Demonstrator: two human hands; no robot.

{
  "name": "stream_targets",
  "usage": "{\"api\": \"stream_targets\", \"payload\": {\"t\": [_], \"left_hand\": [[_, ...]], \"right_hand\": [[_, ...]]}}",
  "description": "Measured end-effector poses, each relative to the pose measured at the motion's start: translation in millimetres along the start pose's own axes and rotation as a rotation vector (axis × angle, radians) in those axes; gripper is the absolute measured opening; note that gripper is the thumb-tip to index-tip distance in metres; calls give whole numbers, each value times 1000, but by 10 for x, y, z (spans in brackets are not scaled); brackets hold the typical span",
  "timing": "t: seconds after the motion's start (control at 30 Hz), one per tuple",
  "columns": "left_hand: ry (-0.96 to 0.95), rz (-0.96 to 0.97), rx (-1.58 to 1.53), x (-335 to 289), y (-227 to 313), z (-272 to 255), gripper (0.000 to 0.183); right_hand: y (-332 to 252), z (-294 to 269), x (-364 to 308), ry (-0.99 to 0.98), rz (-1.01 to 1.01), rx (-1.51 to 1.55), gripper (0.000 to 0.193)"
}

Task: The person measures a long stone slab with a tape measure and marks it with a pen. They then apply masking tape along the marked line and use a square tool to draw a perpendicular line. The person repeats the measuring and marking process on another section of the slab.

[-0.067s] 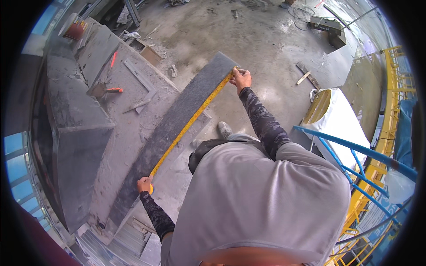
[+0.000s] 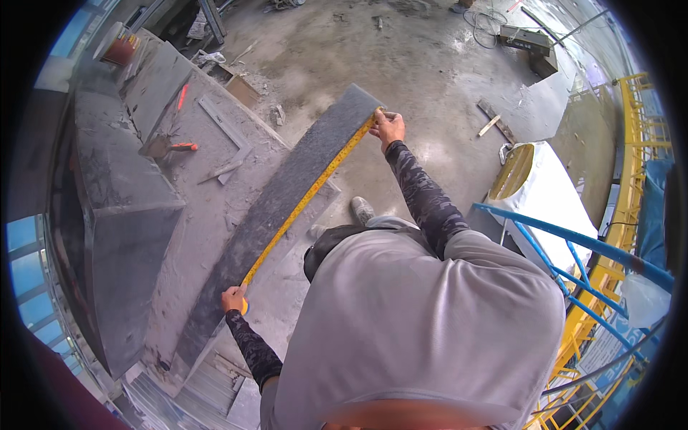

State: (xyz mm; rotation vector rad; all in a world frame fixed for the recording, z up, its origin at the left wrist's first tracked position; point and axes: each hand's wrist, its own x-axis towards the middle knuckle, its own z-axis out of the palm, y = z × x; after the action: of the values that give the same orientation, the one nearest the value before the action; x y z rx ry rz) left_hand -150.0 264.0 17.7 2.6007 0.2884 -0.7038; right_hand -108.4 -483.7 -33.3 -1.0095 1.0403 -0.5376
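Note:
A yellow tape measure [image 2: 309,193] is stretched along the near edge of a long dark grey slab [image 2: 276,190]. My right hand [image 2: 388,127] pinches the blade's end at the slab's far right corner. At the other end, my left hand [image 2: 233,298] grips the tape beside its yellow case, which shows only in part behind the fingers. The slab lies slantwise on a dusty grey work surface [image 2: 236,129]. An L-shaped square [image 2: 228,136] and an orange-handled trowel [image 2: 172,147] rest on that surface, left of the slab.
A tall grey stone block [image 2: 132,236] stands to the left, with a bucket [image 2: 118,44] behind it. At right are a white wrapped bundle [image 2: 545,186], a blue metal rail [image 2: 573,236] and yellow scaffolding [image 2: 638,143]. Wood pieces [image 2: 496,123] lie on the concrete floor.

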Motion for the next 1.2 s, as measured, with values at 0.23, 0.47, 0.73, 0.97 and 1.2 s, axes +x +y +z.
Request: {"api": "stream_targets", "payload": {"t": [0.23,0.47,0.73,0.97,1.2], "left_hand": [[-5,-48,-92,167,115,131,38],[-75,-100,-96,-123,145,25,39],[-73,-132,-223,4,324,32,37],[-44,-86,-196,20,220,43,38],[-7,20,-201,-75,235,36,40]], "right_hand": [[-101,39,142,1,69,-90,50],[21,40,-25,-24,-2,-110,54],[193,252,-229,-8,-78,-229,38],[282,333,-299,32,-93,-182,34],[321,375,-293,123,-76,-145,36]]}}
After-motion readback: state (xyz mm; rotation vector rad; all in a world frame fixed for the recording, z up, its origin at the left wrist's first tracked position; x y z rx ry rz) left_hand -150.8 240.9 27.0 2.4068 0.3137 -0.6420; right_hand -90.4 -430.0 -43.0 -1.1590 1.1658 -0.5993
